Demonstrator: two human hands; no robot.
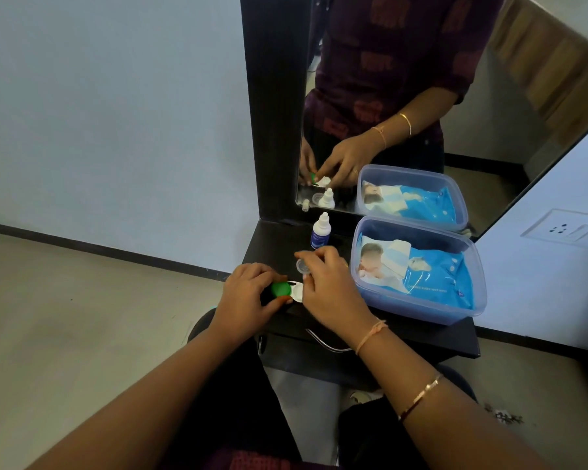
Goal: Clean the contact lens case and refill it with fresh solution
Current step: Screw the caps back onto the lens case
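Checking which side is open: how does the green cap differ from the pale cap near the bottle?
Colour: the green cap is opaque green, the pale cap whitish and translucent. Place: the green cap sits on the lens case, gripped by the left hand; the pale cap lies loose on the black shelf, beside the right hand. Both are round, similar in size.

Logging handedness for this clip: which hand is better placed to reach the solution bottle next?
Likely the right hand: it is nearer the solution bottle, while the left hand grips the lens case's green cap.
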